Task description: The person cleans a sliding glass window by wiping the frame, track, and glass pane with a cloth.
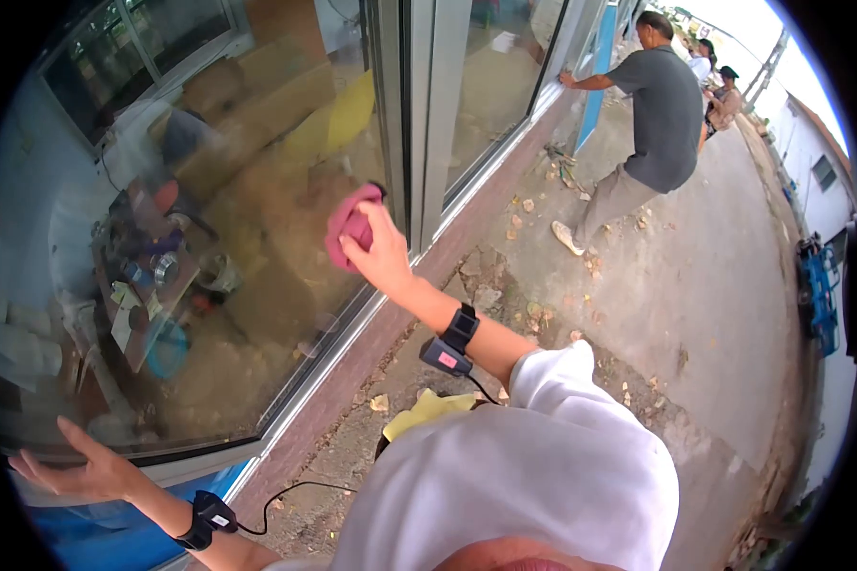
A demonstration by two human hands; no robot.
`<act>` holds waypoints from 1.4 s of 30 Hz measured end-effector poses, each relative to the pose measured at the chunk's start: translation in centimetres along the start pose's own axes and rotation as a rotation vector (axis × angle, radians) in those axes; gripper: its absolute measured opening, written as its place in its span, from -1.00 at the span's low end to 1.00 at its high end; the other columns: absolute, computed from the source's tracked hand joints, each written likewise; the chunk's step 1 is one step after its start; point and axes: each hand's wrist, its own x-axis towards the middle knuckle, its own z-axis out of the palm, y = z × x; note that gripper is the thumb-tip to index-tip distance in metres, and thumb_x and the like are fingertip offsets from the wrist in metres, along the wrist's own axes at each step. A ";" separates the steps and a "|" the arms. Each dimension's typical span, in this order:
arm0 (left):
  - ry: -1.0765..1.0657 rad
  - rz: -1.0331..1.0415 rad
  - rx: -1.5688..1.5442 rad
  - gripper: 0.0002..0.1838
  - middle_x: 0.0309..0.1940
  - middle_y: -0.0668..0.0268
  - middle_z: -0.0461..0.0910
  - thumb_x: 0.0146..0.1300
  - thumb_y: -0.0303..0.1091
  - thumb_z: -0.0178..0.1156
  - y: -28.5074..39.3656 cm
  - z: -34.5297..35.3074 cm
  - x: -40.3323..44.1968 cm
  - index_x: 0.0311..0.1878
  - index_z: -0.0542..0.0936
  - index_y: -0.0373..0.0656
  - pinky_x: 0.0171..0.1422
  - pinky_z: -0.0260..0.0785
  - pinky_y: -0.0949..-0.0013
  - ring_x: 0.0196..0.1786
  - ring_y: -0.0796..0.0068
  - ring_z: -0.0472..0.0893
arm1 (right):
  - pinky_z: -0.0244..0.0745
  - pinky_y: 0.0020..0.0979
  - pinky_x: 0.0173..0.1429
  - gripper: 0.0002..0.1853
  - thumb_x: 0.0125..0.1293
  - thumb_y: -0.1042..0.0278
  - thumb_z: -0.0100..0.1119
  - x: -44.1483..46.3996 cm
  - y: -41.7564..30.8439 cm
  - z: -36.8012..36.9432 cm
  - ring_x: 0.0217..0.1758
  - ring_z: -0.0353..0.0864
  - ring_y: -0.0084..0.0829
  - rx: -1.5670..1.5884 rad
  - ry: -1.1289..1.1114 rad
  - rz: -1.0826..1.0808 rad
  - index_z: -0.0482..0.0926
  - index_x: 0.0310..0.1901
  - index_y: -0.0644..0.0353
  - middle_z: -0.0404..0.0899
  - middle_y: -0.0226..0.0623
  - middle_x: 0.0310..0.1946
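Note:
My right hand [381, 249] presses a folded pink cloth [345, 228] against the large window pane [286, 295], close to its upright metal frame. The fingers are curled round the cloth. At the lower left, my left hand [76, 466] is spread, with fingers apart, at the lower edge of the window frame [200, 466]. Nothing shows in it, and whether it touches the frame I cannot tell. Each wrist wears a black strap with a small box and a cable.
Behind the glass are a cluttered small table [167, 305] and cardboard boxes [257, 105]. A person in a grey shirt [662, 114] leans on the wall further along, with two people beyond. Dry leaves lie on the concrete path [705, 314]. A yellow cloth [428, 411] is by my waist.

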 end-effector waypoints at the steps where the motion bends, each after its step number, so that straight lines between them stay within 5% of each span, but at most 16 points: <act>1: -0.009 0.010 -0.002 -0.44 0.26 0.14 0.31 0.22 -0.03 0.17 -1.5 0.6 -0.5 0.20 0.38 -0.16 0.31 0.22 0.11 0.33 0.13 0.26 | 0.41 -0.28 -0.03 -0.52 0.03 0.38 0.29 2.9 -1.8 -0.5 -0.06 0.49 -0.05 0.016 0.081 -0.112 0.38 0.01 0.17 0.46 -0.11 -0.13; 3: -0.153 0.234 0.226 -0.44 0.32 0.02 0.21 0.33 -0.01 0.00 -4.4 1.5 -1.2 0.30 0.29 -0.10 0.34 0.05 -0.02 0.34 0.01 0.23 | 0.40 -0.30 -0.05 -0.52 0.04 0.37 0.30 8.0 -5.3 -1.7 -0.11 0.49 -0.08 0.088 0.164 -0.257 0.40 0.03 0.17 0.46 -0.09 -0.15; 8: -0.152 0.288 0.272 -0.43 0.33 0.00 0.19 0.37 0.03 -0.12 -4.9 1.7 -1.7 0.31 0.28 -0.12 0.31 0.08 -0.03 0.34 -0.04 0.21 | 0.45 -0.21 -0.16 -0.51 0.05 0.27 0.30 8.9 -3.4 -0.3 -0.16 0.51 -0.06 0.056 0.316 -0.334 0.37 0.02 0.11 0.45 -0.13 -0.16; 12: -0.096 0.295 0.235 -0.46 0.34 0.14 0.20 0.38 0.03 -0.13 -5.1 1.9 -1.9 0.31 0.29 -0.06 0.39 0.03 0.07 0.36 0.10 0.20 | 0.39 -0.18 0.00 -0.52 0.14 0.23 0.23 -0.7 7.3 1.9 -0.07 0.49 0.01 0.033 0.234 0.105 0.30 0.07 0.13 0.46 -0.07 -0.08; 14: -0.104 0.319 0.238 -0.45 0.34 0.10 0.19 0.38 0.04 -0.15 -5.0 1.8 -1.8 0.31 0.29 -0.08 0.39 0.03 0.05 0.36 0.07 0.20 | 0.40 -0.33 0.07 -0.51 0.18 0.18 0.22 -5.0 13.5 2.1 -0.03 0.54 -0.21 0.089 0.102 0.620 0.33 0.08 0.22 0.54 -0.10 -0.11; 16: -0.111 0.313 0.236 -0.44 0.34 0.08 0.18 0.38 0.04 -0.16 -4.8 1.8 -1.9 0.32 0.27 -0.09 0.38 0.02 0.03 0.37 0.04 0.19 | 0.40 -0.37 0.08 -0.48 0.16 0.16 0.26 -6.2 18.4 1.6 -0.03 0.54 -0.29 -0.007 -0.016 0.711 0.37 0.09 0.22 0.54 -0.13 -0.09; 18: -0.116 0.305 0.246 -0.43 0.34 0.07 0.18 0.38 0.04 -0.17 -4.8 1.9 -2.0 0.32 0.27 -0.10 0.39 0.01 0.02 0.37 0.02 0.18 | 0.37 -0.42 0.10 -0.49 0.16 0.16 0.26 -3.4 16.4 -0.2 0.00 0.51 -0.34 0.040 -0.026 0.614 0.41 0.09 0.21 0.52 -0.13 -0.08; 19: -0.123 0.296 0.252 -0.43 0.34 0.06 0.18 0.39 0.05 -0.17 -4.9 1.8 -2.2 0.32 0.26 -0.11 0.39 0.00 0.01 0.37 0.00 0.17 | 0.37 -0.32 0.11 -0.53 0.17 0.11 0.24 0.1 12.0 -1.6 0.01 0.53 -0.18 0.099 0.107 0.442 0.43 0.05 0.17 0.54 -0.08 -0.07; 21: -0.125 0.322 0.243 -0.42 0.36 0.05 0.14 0.39 0.04 -0.19 -5.1 1.9 -2.2 0.33 0.24 -0.12 0.40 -0.03 0.01 0.39 0.00 0.14 | 0.33 -0.48 0.09 -0.56 0.18 0.21 0.26 6.9 4.6 -4.5 -0.02 0.48 -0.48 0.133 0.222 0.122 0.44 0.05 0.21 0.51 -0.27 -0.07; 23: -0.168 0.365 0.230 -0.42 0.37 0.04 0.11 0.39 0.04 -0.20 -5.3 1.7 -2.2 0.34 0.23 -0.13 0.41 -0.06 0.01 0.41 0.01 0.10 | 0.35 -0.43 0.02 -0.60 0.15 0.23 0.30 11.2 0.7 -5.9 -0.12 0.48 -0.44 0.138 0.229 -0.027 0.47 -0.02 0.21 0.52 -0.21 -0.12; 24: -0.159 0.392 0.213 -0.41 0.39 0.02 0.06 0.40 0.03 -0.21 -5.4 1.7 -2.1 0.35 0.20 -0.15 0.43 -0.09 0.01 0.42 0.00 0.06 | 0.35 -0.39 0.00 -0.59 0.17 0.24 0.28 12.8 1.6 -6.2 -0.13 0.49 -0.33 -0.047 0.172 -0.011 0.43 -0.02 0.24 0.50 -0.16 -0.13; 25: -0.130 0.408 0.199 -0.40 0.40 0.00 0.01 0.40 0.02 -0.23 -5.4 1.8 -2.2 0.36 0.18 -0.17 0.44 -0.13 0.01 0.44 0.00 0.02 | 0.15 -0.09 0.27 -0.56 0.28 0.23 0.09 13.5 0.0 -5.4 0.21 0.29 0.02 0.065 0.172 -0.187 0.36 0.14 0.24 0.36 -0.04 0.14; 28: -0.154 0.477 0.162 -0.38 0.41 -0.04 -0.05 0.42 0.01 -0.27 -3.3 2.0 -1.4 0.38 0.11 -0.24 0.46 -0.16 0.03 0.46 0.02 -0.04 | 0.27 -0.14 0.17 -0.63 0.19 0.32 0.21 11.2 3.9 -2.8 0.10 0.40 -0.01 -0.008 0.367 -0.289 0.45 -0.01 0.28 0.45 -0.04 0.01; 29: -0.164 0.477 0.169 -0.38 0.41 -0.04 -0.05 0.42 0.01 -0.27 -3.1 2.0 -1.5 0.38 0.11 -0.24 0.46 -0.16 0.03 0.46 0.02 -0.04 | 0.35 -0.33 0.02 -0.60 0.22 0.25 0.20 9.4 6.6 -1.6 -0.09 0.48 -0.19 -0.085 0.407 -0.347 0.38 0.02 0.26 0.46 -0.08 -0.10; 37: -0.232 0.287 0.203 -0.33 0.38 -0.18 -0.04 0.42 0.00 -0.35 0.7 2.4 -1.6 0.36 0.04 -0.42 0.47 -0.19 0.05 0.43 -0.08 -0.03 | 0.30 -0.10 0.10 -0.55 0.29 0.27 0.02 -9.9 23.6 4.6 0.05 0.40 0.11 -0.218 0.206 0.301 0.22 0.15 0.24 0.37 0.11 0.00; 42: -0.237 0.308 0.229 -0.34 0.39 -0.17 -0.06 0.42 -0.01 -0.32 -2.8 2.0 -2.6 0.37 0.04 -0.39 0.46 -0.23 -0.05 0.44 -0.11 -0.08 | 0.29 -0.06 0.13 -0.54 0.33 0.27 -0.10 -12.1 25.4 6.8 0.09 0.37 0.20 -0.213 0.194 0.653 0.14 0.19 0.31 0.35 0.27 0.06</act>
